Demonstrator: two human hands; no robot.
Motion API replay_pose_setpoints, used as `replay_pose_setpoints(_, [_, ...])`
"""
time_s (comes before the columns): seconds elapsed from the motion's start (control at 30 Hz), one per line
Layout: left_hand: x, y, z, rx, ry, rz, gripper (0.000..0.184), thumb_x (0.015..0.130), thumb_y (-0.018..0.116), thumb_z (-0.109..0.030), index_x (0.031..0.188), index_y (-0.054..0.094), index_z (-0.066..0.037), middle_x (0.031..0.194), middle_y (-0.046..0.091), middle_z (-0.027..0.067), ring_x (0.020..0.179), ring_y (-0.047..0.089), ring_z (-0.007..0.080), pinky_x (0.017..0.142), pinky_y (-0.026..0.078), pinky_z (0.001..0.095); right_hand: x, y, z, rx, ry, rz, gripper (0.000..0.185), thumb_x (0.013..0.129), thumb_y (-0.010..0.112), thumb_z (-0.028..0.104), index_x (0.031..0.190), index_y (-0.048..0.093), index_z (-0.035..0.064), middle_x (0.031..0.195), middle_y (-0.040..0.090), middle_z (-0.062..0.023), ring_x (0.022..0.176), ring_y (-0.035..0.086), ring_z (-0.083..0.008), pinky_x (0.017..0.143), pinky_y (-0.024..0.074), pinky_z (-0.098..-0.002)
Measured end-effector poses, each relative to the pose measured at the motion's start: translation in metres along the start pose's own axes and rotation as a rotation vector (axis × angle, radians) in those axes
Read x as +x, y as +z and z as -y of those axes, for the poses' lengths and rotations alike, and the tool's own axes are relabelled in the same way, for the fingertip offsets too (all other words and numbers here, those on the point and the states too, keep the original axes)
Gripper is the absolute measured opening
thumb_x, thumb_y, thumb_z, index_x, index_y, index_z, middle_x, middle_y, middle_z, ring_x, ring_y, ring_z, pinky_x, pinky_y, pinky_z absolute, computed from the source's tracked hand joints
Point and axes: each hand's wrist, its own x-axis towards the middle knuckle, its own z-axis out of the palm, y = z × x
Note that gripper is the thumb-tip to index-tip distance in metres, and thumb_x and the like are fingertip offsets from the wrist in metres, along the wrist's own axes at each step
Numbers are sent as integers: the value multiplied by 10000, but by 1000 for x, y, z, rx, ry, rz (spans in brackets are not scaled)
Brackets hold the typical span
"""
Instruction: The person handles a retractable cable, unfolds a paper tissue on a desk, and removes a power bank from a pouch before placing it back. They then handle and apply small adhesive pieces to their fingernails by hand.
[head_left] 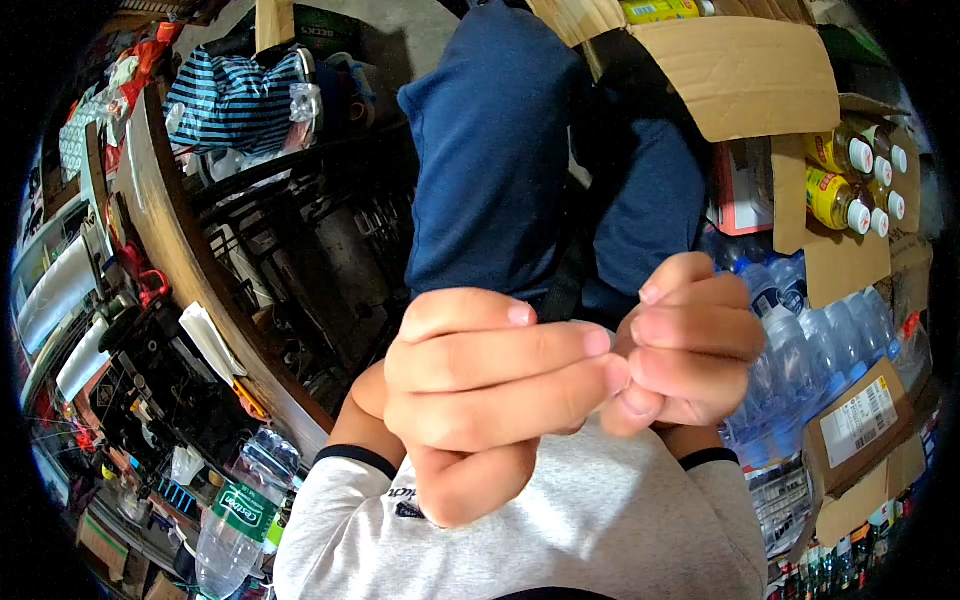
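Note:
My left hand (490, 395) is held up in front of my chest, its fingers bent and its fingertips pressed together. My right hand (695, 345) meets it from the other side, fingers curled into a pinch. The fingertips of both hands touch or nearly touch. Whatever may lie between them is too small or hidden to make out. Below the hands are my light grey shirt (600, 510) and dark blue trousers (490, 150).
To the left, a wooden table edge (165, 200) borders clutter, with a green-labelled plastic bottle (240, 520) near the bottom. On the right stand a carton (735, 75), yellow-labelled drink bottles (830, 195), shrink-wrapped water bottles (800, 350) and a labelled cardboard box (860, 420).

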Motion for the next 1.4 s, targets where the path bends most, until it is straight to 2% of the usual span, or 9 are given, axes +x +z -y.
replay_pose_setpoints(0.07, [3, 5, 6, -121, 83, -145, 320, 667, 642, -4, 718, 336, -83, 742, 638, 103, 666, 605, 198, 647, 437, 305, 0, -3, 0, -33, -10, 16, 231, 711, 687, 162, 906, 566, 132, 904, 542, 3, 705, 504, -119, 594, 458, -255])
replay_pose_setpoints(0.3, [2, 8, 0, -100, 45, -204, 349, 644, 665, 12, 714, 336, -83, 715, 633, 94, 650, 603, 192, 623, 438, 291, 1, -3, 3, -117, -25, 54, 220, 719, 680, 166, 891, 547, 134, 910, 512, 17, 715, 487, -108, 608, 450, -255])
replay_pose_setpoints(0.37, [0, 2, -3, 19, -12, -34, 323, 761, 609, -86, 840, 296, -105, 710, 562, 14, 625, 534, 151, 636, 362, 325, 2, -3, 3, -131, -39, 45, 212, 719, 678, 162, 879, 543, 129, 909, 510, 15, 710, 486, -105, 602, 449, -253])
replay_pose_setpoints(0.6, [3, -10, -2, -7, 22, 101, 328, 751, 626, -130, 809, 304, -121, 724, 582, 26, 643, 540, 158, 635, 359, 319, 3, -4, 4, -124, -57, 43, 195, 721, 671, 140, 862, 539, 108, 895, 520, -2, 694, 497, -116, 582, 457, -247])
replay_pose_setpoints(0.7, [4, -10, 1, -33, 51, 92, 336, 743, 637, -151, 788, 306, -127, 736, 589, 32, 643, 542, 161, 629, 355, 315, 5, -9, 7, -52, 9, 118, 208, 715, 674, 131, 870, 541, 95, 895, 538, -28, 694, 516, -137, 559, 468, -253])
replay_pose_setpoints(0.9, [1, -8, 3, -26, 67, 66, 341, 736, 643, -172, 779, 308, -134, 731, 593, 32, 628, 540, 164, 618, 351, 308, 3, -6, 4, 23, 21, 98, 229, 704, 682, 110, 881, 540, 82, 890, 546, -51, 679, 529, -160, 545, 468, -258])
replay_pose_setpoints(1.1, [1, -5, 4, -22, 120, 35, 287, 779, 580, -219, 781, 307, -130, 711, 584, 37, 614, 530, 181, 637, 352, 336, 3, -1, 6, 49, 54, 52, 261, 686, 703, 117, 889, 542, 86, 895, 548, -47, 680, 530, -158, 548, 460, -258])
replay_pose_setpoints(1.17, [1, 3, 5, -83, 127, -144, 322, 657, 642, -17, 693, 334, -101, 732, 636, 82, 666, 589, 183, 631, 418, 287, 3, -1, 5, 60, 56, 61, 267, 681, 708, 120, 893, 549, 90, 896, 549, -43, 680, 528, -156, 548, 458, -257])
replay_pose_setpoints(1.4, [1, -4, 11, -168, 144, -65, 282, 690, 598, -14, 717, 330, -95, 745, 640, 87, 681, 596, 191, 653, 419, 301, 0, 1, 0, 149, 73, 49, 282, 659, 724, 98, 901, 579, 107, 894, 551, -29, 663, 525, -149, 541, 451, -249])
